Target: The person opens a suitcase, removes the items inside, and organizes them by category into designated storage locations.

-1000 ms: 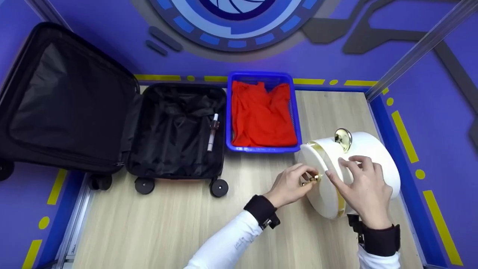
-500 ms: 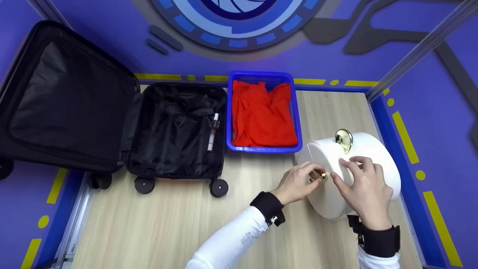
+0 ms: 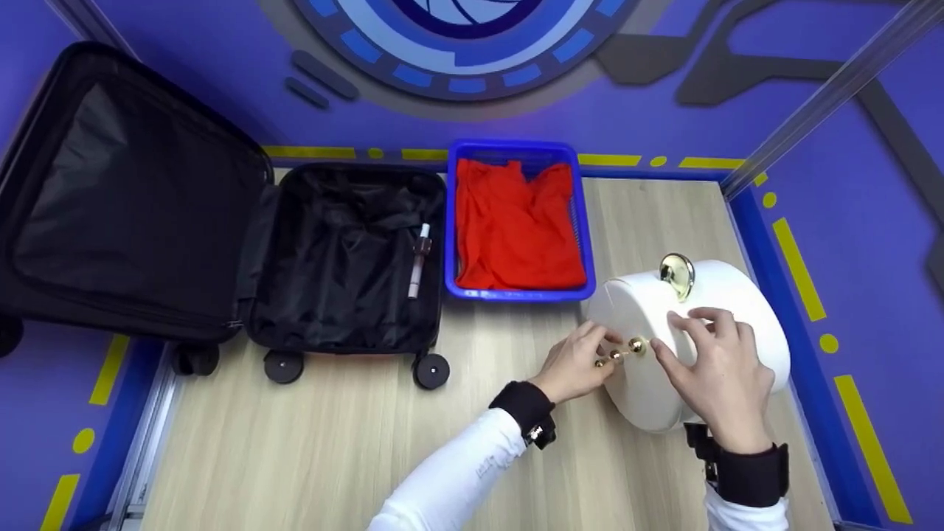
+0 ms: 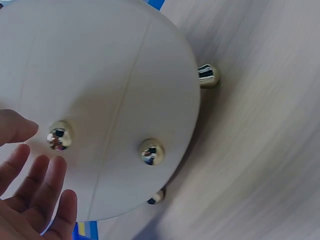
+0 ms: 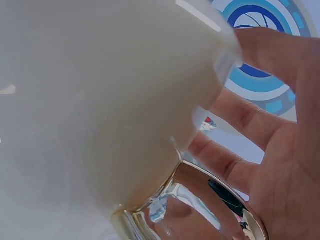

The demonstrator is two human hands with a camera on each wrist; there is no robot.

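A white round-fronted storage case (image 3: 752, 310) stands at the right of the table, with a shiny gold round piece (image 3: 677, 275) on it. Gold knobs (image 3: 636, 345) stick out from its flat front (image 4: 125, 75). My left hand (image 3: 579, 365) is beside these knobs with nothing in its grasp; in the left wrist view its fingers are loosely bent, just short of one knob (image 4: 60, 136). Over the case's top my right hand (image 3: 726, 369) is spread, fingertips on the white surface and thumb by the front edge. In the right wrist view the case covers its fingertips.
An open black suitcase (image 3: 346, 339) on wheels is at the left, a slim capped tube (image 3: 419, 262) lying inside. Between it and the case sits a blue basket (image 3: 519, 296) holding folded red cloth (image 3: 516, 228). Purple-blue walls enclose the table (image 3: 310, 450).
The drawer with the gold rim has slid shut into the case, pushed right by my left hand. That hand has then let go of the knob and drawn back slightly. My right hand stayed put.
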